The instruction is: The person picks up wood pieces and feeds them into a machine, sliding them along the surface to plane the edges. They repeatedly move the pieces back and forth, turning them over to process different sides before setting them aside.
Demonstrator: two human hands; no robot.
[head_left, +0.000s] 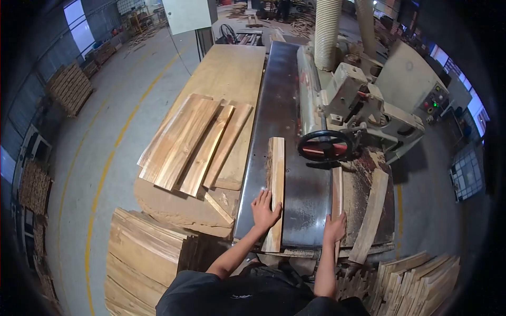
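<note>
My left hand point(264, 211) lies across a wooden board point(277, 174) on the dark metal machine table. Its fingers are spread near the board's rough left edge, and the thumb rests on the board. Further right, my right hand point(334, 228) closes around a narrow wooden strip point(338, 187), which runs lengthwise on the table and sticks out below the hand. A curved offcut point(372, 216) lies to the right of that strip, among sawdust. The black handwheel point(324, 146) of the machine stands just beyond the strip.
A pale side table point(226, 68) at left carries several planks point(184, 139). Stacked boards point(142, 263) stand at lower left, more boards point(416, 284) at lower right. The saw machine point(348, 95) with its ribbed hose point(328, 37) rises at right. A control panel point(433, 102) shows a green light.
</note>
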